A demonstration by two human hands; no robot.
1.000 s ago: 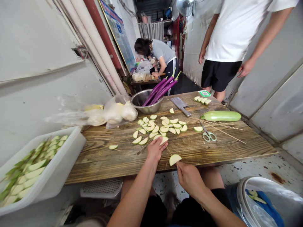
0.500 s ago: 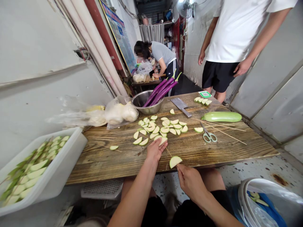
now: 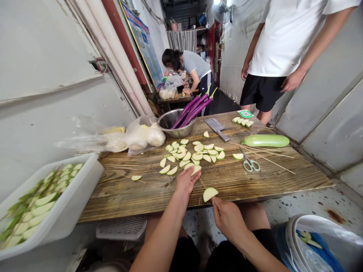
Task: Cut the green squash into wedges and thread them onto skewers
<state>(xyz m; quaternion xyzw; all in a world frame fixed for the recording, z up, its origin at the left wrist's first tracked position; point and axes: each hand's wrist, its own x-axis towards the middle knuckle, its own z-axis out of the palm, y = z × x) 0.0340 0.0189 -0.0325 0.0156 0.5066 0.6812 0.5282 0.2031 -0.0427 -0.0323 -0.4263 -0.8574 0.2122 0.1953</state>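
Note:
My left hand (image 3: 185,182) is closed on a pale green-edged zucchini slice (image 3: 195,170) just above the wooden table. My right hand (image 3: 229,217) grips the near end of a thin wooden skewer (image 3: 201,180), low at the table's front edge. A half-round zucchini slice (image 3: 210,194) is threaded on that skewer, close to my right fingers. The skewer's far end points to the slice in my left hand; whether it has pierced it I cannot tell. Beyond my left hand lies a loose spread of cut slices (image 3: 212,152).
On the table (image 3: 127,200) are a cleaver (image 3: 217,128), scissors (image 3: 250,164), a whole zucchini (image 3: 266,141), and a metal bowl (image 3: 178,132) of purple eggplants (image 3: 193,109). A white tub (image 3: 93,170) of skewered slices stands left, a bucket (image 3: 292,241) right. Two people are beyond the table.
The slice in my left hand has shifted very slightly and turned a little. My right hand and the skewered slice stay almost still. The standing person's body has moved slightly.

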